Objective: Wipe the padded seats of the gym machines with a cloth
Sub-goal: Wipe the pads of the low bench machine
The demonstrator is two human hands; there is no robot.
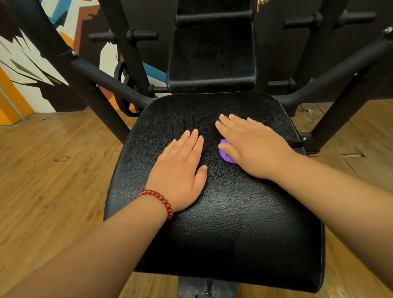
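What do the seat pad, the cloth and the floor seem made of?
Seat pad: likely black vinyl or leather, from its pebbled grain, sheen and white stitching. Cloth: purple, soft-looking fabric, mostly hidden; weave unclear. Floor: wood or laminate planks showing grain.

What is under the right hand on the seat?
A purple cloth: only a bunched edge shows beside the thumb. The flat right hand covers the rest, pressing it onto the black padded seat.
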